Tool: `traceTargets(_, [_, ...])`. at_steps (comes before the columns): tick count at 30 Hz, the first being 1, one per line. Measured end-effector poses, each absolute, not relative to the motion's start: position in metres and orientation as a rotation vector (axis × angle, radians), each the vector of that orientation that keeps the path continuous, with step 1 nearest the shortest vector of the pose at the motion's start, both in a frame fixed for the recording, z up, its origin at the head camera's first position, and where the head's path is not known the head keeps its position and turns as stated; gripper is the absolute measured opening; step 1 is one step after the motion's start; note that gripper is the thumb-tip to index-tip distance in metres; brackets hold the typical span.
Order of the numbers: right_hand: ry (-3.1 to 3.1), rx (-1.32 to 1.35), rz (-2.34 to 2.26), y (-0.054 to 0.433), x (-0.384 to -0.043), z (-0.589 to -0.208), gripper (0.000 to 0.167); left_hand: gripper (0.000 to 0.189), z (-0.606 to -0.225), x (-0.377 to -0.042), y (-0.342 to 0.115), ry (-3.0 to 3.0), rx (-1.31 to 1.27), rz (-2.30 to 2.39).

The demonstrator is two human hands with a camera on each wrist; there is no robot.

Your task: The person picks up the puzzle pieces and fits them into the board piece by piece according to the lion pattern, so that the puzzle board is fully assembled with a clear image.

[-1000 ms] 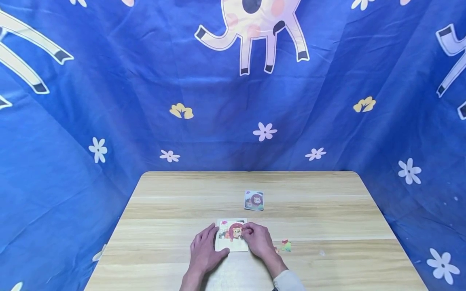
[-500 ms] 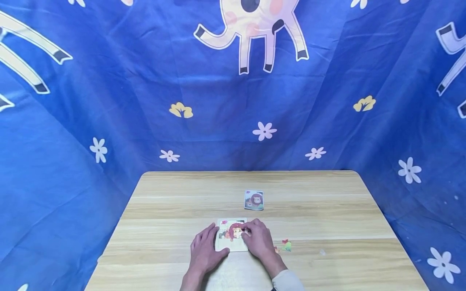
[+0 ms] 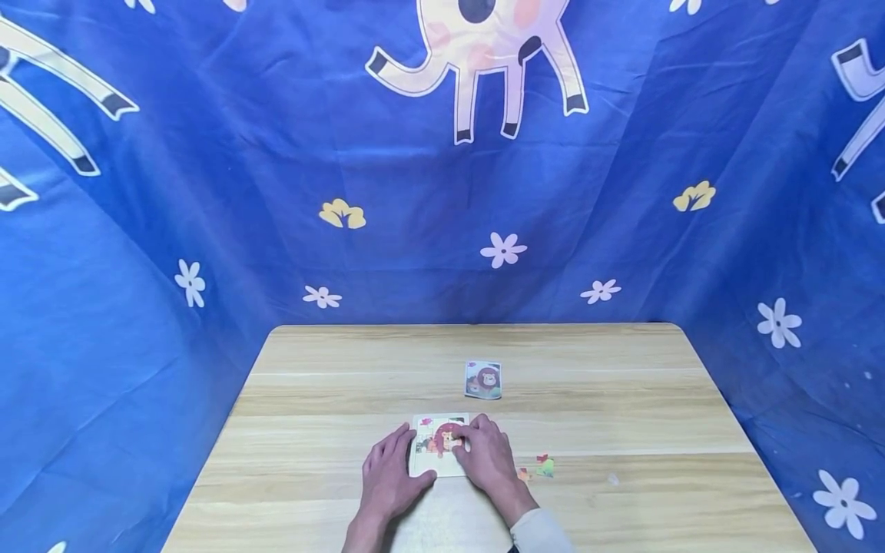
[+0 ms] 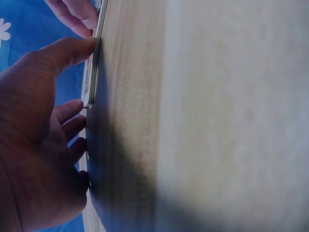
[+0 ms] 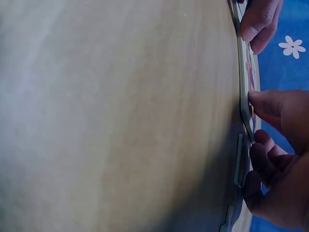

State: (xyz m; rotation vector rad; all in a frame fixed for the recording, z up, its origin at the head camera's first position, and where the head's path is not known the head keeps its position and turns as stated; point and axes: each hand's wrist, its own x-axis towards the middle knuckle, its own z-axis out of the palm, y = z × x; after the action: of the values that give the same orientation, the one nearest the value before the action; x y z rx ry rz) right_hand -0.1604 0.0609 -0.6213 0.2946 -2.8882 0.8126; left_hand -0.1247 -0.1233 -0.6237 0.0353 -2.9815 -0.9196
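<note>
A jigsaw puzzle board (image 3: 425, 465) with a partly covered lion picture lies flat on the table; its lower strip is pale. My left hand (image 3: 392, 476) rests around its near left corner, fingers along the left edge and thumb on the near edge. Over the right part of the lion, my right hand (image 3: 487, 455) pinches a small puzzle piece between thumb and index finger, mostly hidden by the fingers. In the right wrist view, the right thumb touches the top of the board (image 5: 244, 72). Loose puzzle pieces (image 3: 545, 466) lie right of that hand.
A small lion picture card (image 3: 482, 380) lies beyond the board on the wooden table (image 3: 332, 384). A small clear scrap (image 3: 613, 479) sits further right. Blue printed cloth (image 3: 415, 253) hangs around the table's back and sides.
My right hand has shifted slightly left over the lion, its thumb and index finger moving further onto the board. My left hand and the board stay in place.
</note>
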Motion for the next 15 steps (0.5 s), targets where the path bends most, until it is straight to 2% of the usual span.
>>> traceTargets(10, [-2.885,0.287,0.897,0.069,-0.157,-0.621,0.03,0.081,-0.62,-0.126,-0.122,-2.987,0.03,-0.916])
traceTargets(15, [-2.895,0.261,0.962,0.08,-0.155,-0.62,0.028,0.081,-0.623,-0.127,-0.123,-2.99,0.038,-0.923])
